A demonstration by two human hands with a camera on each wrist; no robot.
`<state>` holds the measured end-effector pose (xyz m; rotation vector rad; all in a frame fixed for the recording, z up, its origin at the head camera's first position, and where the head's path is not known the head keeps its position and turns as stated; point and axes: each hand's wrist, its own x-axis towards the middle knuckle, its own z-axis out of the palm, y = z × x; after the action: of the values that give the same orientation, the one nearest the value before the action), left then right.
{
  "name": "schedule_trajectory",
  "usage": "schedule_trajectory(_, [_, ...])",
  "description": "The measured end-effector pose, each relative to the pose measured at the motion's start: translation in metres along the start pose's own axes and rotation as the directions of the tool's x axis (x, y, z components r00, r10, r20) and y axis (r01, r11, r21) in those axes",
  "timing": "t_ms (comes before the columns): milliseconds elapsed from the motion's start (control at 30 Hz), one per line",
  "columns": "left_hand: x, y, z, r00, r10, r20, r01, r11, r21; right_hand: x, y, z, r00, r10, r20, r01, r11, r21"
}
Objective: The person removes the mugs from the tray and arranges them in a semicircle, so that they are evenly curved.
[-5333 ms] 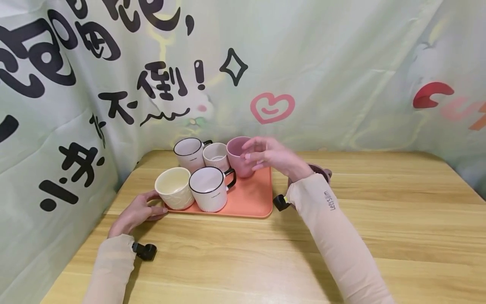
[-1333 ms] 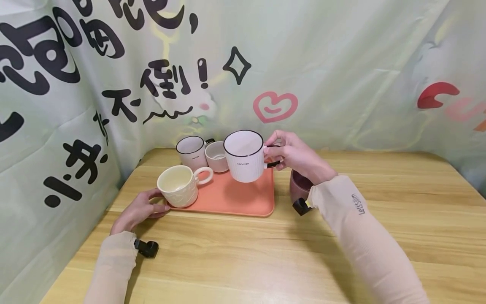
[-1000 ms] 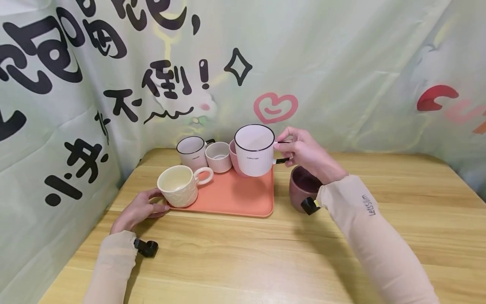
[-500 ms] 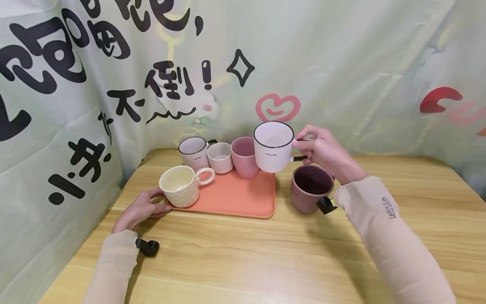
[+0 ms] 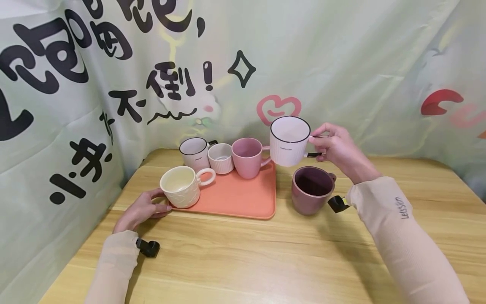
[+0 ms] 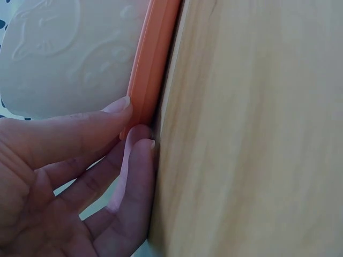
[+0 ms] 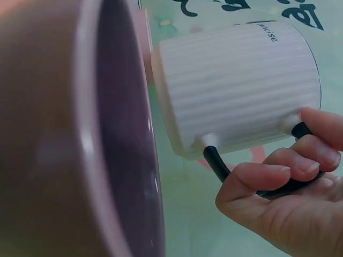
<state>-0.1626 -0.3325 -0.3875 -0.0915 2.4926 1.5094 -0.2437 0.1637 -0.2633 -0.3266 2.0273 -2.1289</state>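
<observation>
— From above the table, we see our right hand pinching the black handle of the white ribbed mug, lifted clear past the right edge of the orange tray, above the dark purple mug on the wooden table. Our left hand rests at the tray's near left corner, likely steadying it, beside the cream mug.

— At our left wrist we get what the head view hides: the thumb lies along the tray's rim while a finger presses underneath, loosely clamping it.

— And our right wrist shows the fingers curled round the handle, the mug tipped sideways, the purple mug's rim looming close.
</observation>
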Motion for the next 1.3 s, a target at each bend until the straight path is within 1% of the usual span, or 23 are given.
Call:
schedule_trajectory(267, [0.000, 0.000, 0.000, 1.000, 0.004, 0.002, -0.004, 1.000, 0.004, -0.004, 0.000, -0.022, 1.000, -0.015, -0.015, 0.016, 0.998, 0.055])
schedule_trajectory(500, [0.000, 0.000, 0.000, 1.000, 0.006, 0.001, -0.006, 1.000, -0.004, -0.008, 0.007, -0.042, 0.999, -0.035, -0.041, 0.040, 0.994, 0.103])
schedule_trajectory(600, [-0.001, -0.001, 0.000, 1.000, 0.007, -0.001, -0.007, 1.000, -0.007, -0.010, 0.010, -0.049, 0.997, -0.037, -0.061, 0.043, 0.993, 0.107])
schedule_trajectory(800, [-0.003, -0.002, -0.001, 1.000, -0.003, 0.003, 0.003, 1.000, -0.026, -0.013, 0.018, -0.062, 0.997, -0.024, -0.079, 0.033, 0.992, 0.121])
schedule_trajectory(1100, [-0.003, 0.001, -0.001, 1.000, -0.008, -0.004, 0.008, 1.000, 0.003, -0.016, 0.024, -0.081, 0.996, -0.013, -0.090, 0.029, 0.984, 0.177])
schedule_trajectory(1300, [-0.002, 0.001, 0.000, 1.000, -0.006, -0.002, 0.006, 1.000, 0.003, -0.019, 0.028, -0.093, 0.993, 0.008, -0.118, 0.012, 0.986, 0.168])
